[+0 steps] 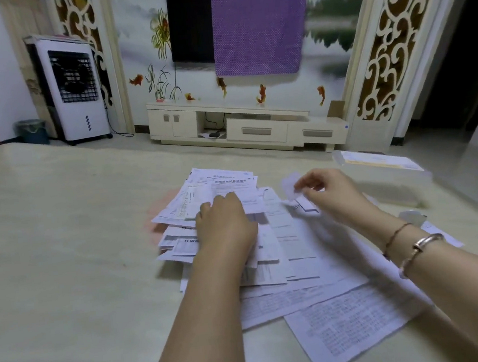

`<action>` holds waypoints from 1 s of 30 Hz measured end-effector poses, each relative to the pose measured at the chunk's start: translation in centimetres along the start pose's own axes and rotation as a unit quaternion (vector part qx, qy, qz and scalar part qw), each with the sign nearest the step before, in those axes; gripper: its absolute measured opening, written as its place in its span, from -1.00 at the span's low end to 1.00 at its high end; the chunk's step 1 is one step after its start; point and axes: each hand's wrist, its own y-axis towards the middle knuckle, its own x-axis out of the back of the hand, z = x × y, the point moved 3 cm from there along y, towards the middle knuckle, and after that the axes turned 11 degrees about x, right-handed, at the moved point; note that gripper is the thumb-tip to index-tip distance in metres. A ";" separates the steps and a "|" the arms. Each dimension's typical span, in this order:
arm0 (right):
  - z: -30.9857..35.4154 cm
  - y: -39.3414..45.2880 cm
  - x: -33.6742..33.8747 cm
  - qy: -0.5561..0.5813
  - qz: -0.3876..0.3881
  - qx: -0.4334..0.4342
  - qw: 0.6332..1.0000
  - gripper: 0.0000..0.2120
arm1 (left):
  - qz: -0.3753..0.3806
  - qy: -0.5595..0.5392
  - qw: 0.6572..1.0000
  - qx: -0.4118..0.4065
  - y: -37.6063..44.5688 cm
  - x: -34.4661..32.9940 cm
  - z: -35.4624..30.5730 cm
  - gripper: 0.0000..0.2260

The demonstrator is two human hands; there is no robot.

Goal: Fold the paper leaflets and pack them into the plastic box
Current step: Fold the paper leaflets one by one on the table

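Nearest, printed leaflets [347, 325] lie spread over the table [61, 243]. The left hand [225, 226] rests on the pile, fingers curled into it; the right hand [329, 192] pinches a small folded leaflet [290, 187]. Farther right sits the plastic box [383, 165]

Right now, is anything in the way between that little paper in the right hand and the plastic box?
Nothing visible. The right hand pinches a small leaflet; bare table lies between it and the plastic box.

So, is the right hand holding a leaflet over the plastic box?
No, the right hand pinches a small leaflet above the paper pile, short of the plastic box.
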 end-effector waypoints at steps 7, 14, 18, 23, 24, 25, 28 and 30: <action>-1.7 2.7 -3.3 -0.061 0.053 -0.073 0.994 -0.75 | -0.035 -0.015 0.999 0.013 1.0 0.0 0.2 -0.72; -1.2 0.5 -1.1 -0.071 -0.003 -0.024 0.997 -0.57 | -0.077 -0.056 0.995 -0.017 0.3 0.6 -0.5 -0.79; -1.3 -3.0 0.7 0.004 -0.017 0.032 0.999 -0.57 | -0.035 -0.122 0.991 -0.050 -1.3 0.8 -1.6 -0.80; -2.0 -6.9 2.4 0.135 0.002 0.044 0.990 -0.55 | 0.076 -0.180 0.966 -0.171 -3.1 -0.1 -3.6 -0.86; -2.1 -7.4 2.5 0.155 0.014 0.033 0.987 -0.52 | 0.092 -0.176 0.962 -0.187 -3.2 -0.3 -3.8 -0.87; -2.3 -7.9 2.7 0.169 0.026 0.021 0.985 -0.50 | 0.105 -0.174 0.959 -0.200 -3.4 -0.5 -4.1 -0.87; -2.3 -8.4 3.2 0.180 0.060 0.007 0.982 -0.66 | 0.123 -0.187 0.953 -0.206 -3.5 -0.6 -4.4 -0.87; -1.9 -8.5 3.6 0.170 0.075 0.010 0.982 -0.82 | 0.133 -0.198 0.950 -0.201 -3.4 -0.8 -4.3 -0.88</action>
